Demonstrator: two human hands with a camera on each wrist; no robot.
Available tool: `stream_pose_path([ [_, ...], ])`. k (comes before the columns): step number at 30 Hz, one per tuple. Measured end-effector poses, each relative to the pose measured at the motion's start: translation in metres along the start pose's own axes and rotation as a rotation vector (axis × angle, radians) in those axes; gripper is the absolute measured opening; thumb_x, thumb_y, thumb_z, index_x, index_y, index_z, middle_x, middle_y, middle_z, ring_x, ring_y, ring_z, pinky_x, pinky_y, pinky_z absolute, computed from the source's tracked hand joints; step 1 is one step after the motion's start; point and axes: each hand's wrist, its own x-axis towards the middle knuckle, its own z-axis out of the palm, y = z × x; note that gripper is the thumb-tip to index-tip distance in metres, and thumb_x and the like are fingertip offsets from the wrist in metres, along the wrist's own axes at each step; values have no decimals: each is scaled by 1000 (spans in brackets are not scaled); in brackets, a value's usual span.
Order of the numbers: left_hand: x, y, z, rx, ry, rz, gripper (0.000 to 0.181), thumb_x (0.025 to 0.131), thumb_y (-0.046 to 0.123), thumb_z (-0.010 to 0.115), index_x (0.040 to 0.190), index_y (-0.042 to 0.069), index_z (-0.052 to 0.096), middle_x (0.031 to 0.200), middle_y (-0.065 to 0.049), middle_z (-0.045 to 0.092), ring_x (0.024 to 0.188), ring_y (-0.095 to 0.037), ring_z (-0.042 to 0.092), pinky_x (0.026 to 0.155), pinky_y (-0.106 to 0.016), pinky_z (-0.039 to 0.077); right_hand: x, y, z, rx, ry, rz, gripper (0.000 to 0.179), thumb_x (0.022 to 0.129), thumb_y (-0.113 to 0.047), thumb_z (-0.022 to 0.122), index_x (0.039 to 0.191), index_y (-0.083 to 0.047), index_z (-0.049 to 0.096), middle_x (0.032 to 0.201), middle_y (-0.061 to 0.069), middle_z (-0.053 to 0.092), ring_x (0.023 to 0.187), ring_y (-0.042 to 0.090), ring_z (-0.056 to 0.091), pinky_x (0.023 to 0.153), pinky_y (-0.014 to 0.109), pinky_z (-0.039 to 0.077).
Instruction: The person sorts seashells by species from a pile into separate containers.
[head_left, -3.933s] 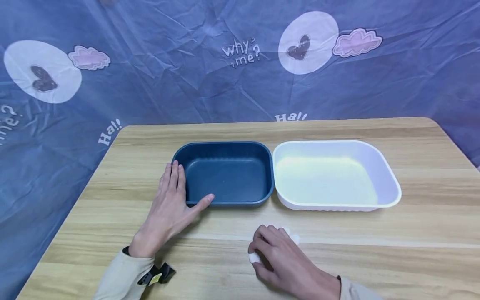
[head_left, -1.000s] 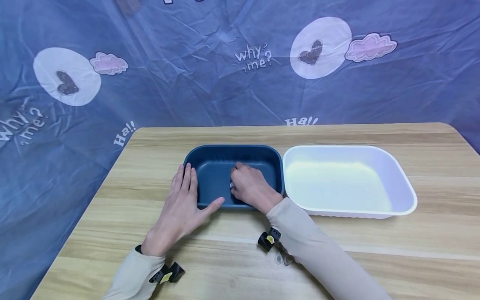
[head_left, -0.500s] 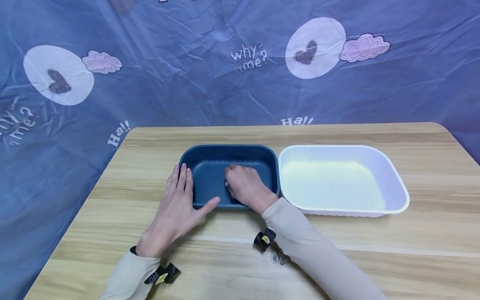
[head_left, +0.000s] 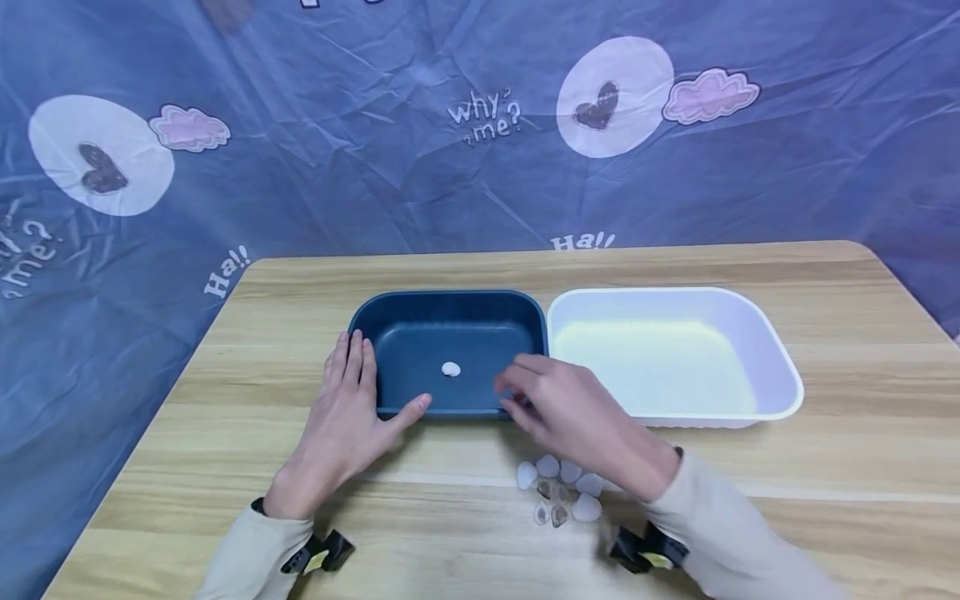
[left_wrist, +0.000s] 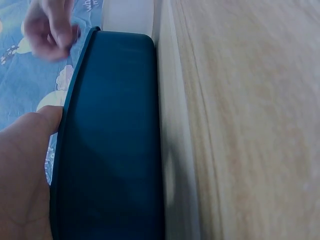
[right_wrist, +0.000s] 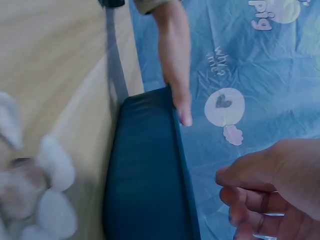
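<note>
Lying between the hands [head_left: 347, 433] [head_left: 573, 408]: white shell [head_left: 451, 369]

A table [head_left: 187, 433] with a light wood-grain top and rounded far corners was noted; a pale streak [head_left: 457, 481] ran along its grain. A creased blue cloth [head_left: 337, 200] hung behind it. Printed on the cloth were 2 white ovals [head_left: 633, 87], each bearing 1 dark heart [head_left: 597, 106], with 1 pink cloud [head_left: 711, 97] at each oval's right edge. Lettering "why me?" [head_left: 483, 117] appeared 2 times, 1 instance cut off. "Ha!!" [head_left: 583, 241] likewise appeared 2 times. The right wrist view showed "pig" [right_wrist: 261, 16].
</note>
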Motion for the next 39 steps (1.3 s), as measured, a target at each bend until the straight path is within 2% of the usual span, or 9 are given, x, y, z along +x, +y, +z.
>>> stream_pose_path([
  [4, 0, 0, 0, 3, 1, 6, 112, 84, 76, 44, 150, -9, 12, 158, -24, 3, 147, -30, -12, 118, -50, 5, -24, 4, -7, 55, -3, 3, 9, 82, -3, 71, 90, -8, 70, 82, -4, 63, 67, 1, 54, 59, 17, 49],
  [13, 0, -1, 1, 6, 0, 6, 112, 84, 76, 44, 150, -10, 11, 158, -25, 3, 147, -30, -12, 118, -50, 4, -66, 11, -12, 78, 7, 13, 17, 78, -1, 74, 90, -12, 69, 79, -11, 59, 66, -4, 50, 56, 16, 46],
  [19, 0, 0, 1, -2, 1, 6, 112, 84, 76, 44, 150, -10, 11, 158, -26, 3, 147, -31, -11, 118, -50, 5, -88, 16, -7, 72, -6, 42, 19, 73, -3, 77, 88, -13, 71, 79, -13, 60, 67, -5, 50, 57, 15, 46],
  [23, 0, 0, 1, -3, 0, -3, 112, 85, 76, 44, 150, -9, 11, 158, -25, 3, 147, -32, -10, 117, -51, 5, -99, 17, -1, 56, 2, 55, 20, 71, -5, 79, 86, -15, 70, 77, -15, 56, 66, -6, 47, 55, 14, 42],
  [27, 0, -1, 1, 2, 15, 10, 112, 85, 75, 45, 149, -11, 13, 158, -26, 5, 147, -31, -10, 117, -52, 6, -108, 18, 3, 14, 18, 109, 22, 71, -8, 81, 88, -16, 69, 79, -16, 54, 66, -6, 46, 55, 17, 43],
  [33, -1, 0, 2, 1, 24, 18, 112, 85, 75, 45, 149, -11, 14, 157, -27, 6, 147, -31, -10, 117, -52, 7, -117, 20, 5, 7, -35, 191, 23, 72, -13, 82, 90, -16, 69, 78, -17, 49, 63, -6, 42, 53, 19, 40],
  [39, -1, 1, 2, -10, 14, 7, 112, 85, 75, 45, 150, -10, 13, 158, -25, 5, 147, -31, -11, 117, -51, 6, -120, 23, 5, 52, -81, 179, 22, 74, -14, 81, 92, -16, 68, 80, -16, 51, 64, -6, 43, 54, 18, 41],
])
